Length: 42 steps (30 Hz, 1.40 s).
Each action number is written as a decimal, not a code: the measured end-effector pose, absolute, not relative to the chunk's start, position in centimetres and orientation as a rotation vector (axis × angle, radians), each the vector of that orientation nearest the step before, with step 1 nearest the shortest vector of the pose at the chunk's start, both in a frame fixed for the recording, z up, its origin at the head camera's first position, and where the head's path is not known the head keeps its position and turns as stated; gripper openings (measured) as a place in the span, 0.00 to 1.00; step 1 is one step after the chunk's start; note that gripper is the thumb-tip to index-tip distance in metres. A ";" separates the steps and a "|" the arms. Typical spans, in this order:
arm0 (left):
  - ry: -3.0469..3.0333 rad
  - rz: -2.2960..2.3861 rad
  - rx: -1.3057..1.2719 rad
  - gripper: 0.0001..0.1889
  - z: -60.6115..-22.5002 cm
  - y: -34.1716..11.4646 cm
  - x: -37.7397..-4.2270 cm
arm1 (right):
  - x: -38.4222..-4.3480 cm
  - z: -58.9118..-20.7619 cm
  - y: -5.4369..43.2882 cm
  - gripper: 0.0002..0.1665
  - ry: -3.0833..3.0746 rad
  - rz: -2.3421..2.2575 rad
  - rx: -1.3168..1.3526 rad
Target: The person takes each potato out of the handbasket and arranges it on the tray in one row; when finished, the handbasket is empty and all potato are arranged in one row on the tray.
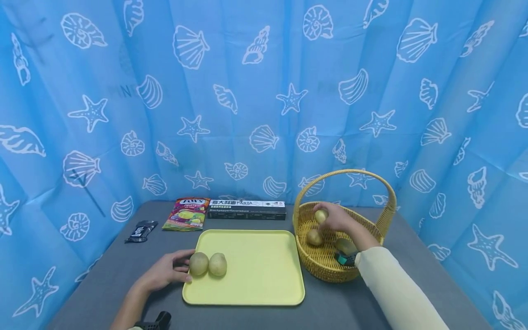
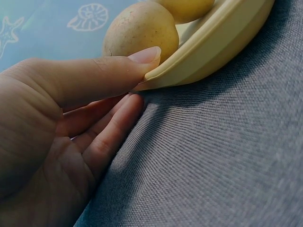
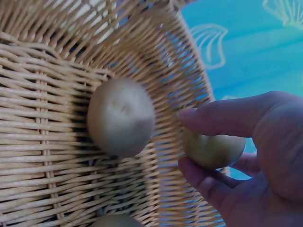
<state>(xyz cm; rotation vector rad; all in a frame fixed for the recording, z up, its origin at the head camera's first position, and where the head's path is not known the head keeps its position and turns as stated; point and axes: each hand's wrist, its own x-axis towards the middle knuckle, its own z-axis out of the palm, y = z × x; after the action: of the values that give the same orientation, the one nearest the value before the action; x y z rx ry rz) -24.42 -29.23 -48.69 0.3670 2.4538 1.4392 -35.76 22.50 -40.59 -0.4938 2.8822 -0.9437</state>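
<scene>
My left hand (image 1: 168,270) pinches the left rim of a yellow tray (image 1: 260,270), thumb (image 2: 137,59) above the edge and fingers at its underside. Two yellow-brown pears (image 1: 217,264) sit side by side at the tray's left end, close to that thumb. Over the far side of a wicker basket (image 1: 330,274), my right hand (image 1: 339,219) grips a pear (image 3: 215,147) between thumb and fingers. Another pear (image 3: 120,118) lies inside against the basket wall. A further one (image 1: 345,246) is partly hidden by the right wrist.
Behind the tray stand a dark pasta box (image 1: 246,210) and a colourful Fox's candy bag (image 1: 187,214). A small black packet (image 1: 141,231) lies at the left. The basket's tall handle (image 1: 344,171) arches over it. A blue shell-print curtain (image 1: 264,91) closes off the back and sides.
</scene>
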 end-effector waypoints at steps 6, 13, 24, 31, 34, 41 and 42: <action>2.461 1.433 0.355 0.44 -48.7 -29.3 -24.4 | -34.3 -39.0 22.0 0.35 2.930 -0.994 -0.575; 2.467 1.423 0.333 0.44 -49.0 -29.3 -24.5 | -30.9 -37.7 21.1 0.36 2.995 -1.069 -0.670; 2.460 1.423 0.319 0.45 -49.0 -29.3 -24.5 | -26.0 -37.6 18.7 0.37 2.997 -1.214 -0.773; 2.470 1.421 0.304 0.45 -48.9 -29.3 -24.5 | -23.9 -37.7 16.1 0.38 2.947 -1.197 -0.903; 2.475 1.409 0.298 0.45 -49.0 -29.3 -24.4 | -23.4 -37.8 14.9 0.39 2.904 -1.184 -0.950; 2.477 1.390 0.291 0.46 -49.0 -29.4 -24.7 | -23.4 -38.7 11.5 0.40 2.822 -1.162 -1.069; 2.476 1.388 0.291 0.46 -49.0 -29.4 -24.7 | -23.5 -38.9 11.1 0.40 2.804 -1.171 -1.082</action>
<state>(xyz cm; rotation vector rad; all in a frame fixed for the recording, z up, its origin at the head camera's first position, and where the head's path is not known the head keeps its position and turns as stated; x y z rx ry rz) -24.74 -29.41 -48.99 0.2913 2.4764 1.3883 -23.47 11.06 -38.87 -1.0816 2.8040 -1.1712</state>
